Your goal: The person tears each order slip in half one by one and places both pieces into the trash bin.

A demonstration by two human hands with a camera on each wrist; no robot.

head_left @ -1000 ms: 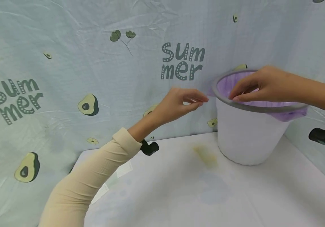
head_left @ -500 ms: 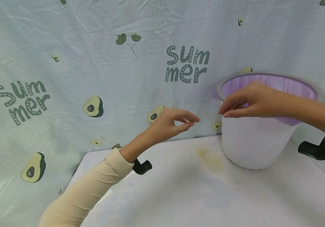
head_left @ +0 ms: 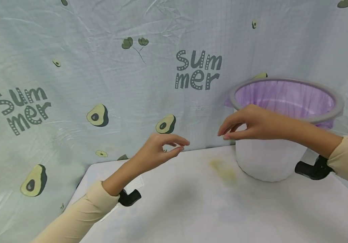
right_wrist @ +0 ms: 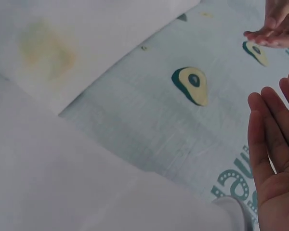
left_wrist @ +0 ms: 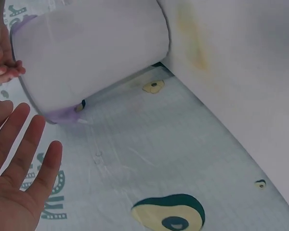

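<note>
A white bin (head_left: 268,158) with a grey rim (head_left: 338,104) stands at the table's back right, lined with a purple bag (head_left: 283,92) folded over the edge. My right hand (head_left: 250,125) hovers in front of the bin, overlapping its rim in the head view, fingers relaxed and nothing in them. Left of it, my left hand (head_left: 158,152) hangs in the air above the table's back edge, its fingers loosely bent around air. Both wrist views show bare palms; the left hand (left_wrist: 19,178) has its fingers spread, and the right hand (right_wrist: 277,149) holds them nearly straight.
The table (head_left: 192,202) wears a white cover with a yellowish stain (head_left: 224,172). Pale paper sheets (head_left: 134,184) lie behind the left wrist. A curtain (head_left: 116,84) printed with avocados and "summer" hangs along the back. A black camera mount (head_left: 313,168) juts from the right wrist.
My right hand has come from over the bin's rim down and left, in front of the bin. My left hand has lowered and drawn back to the left. The bin stays in place.
</note>
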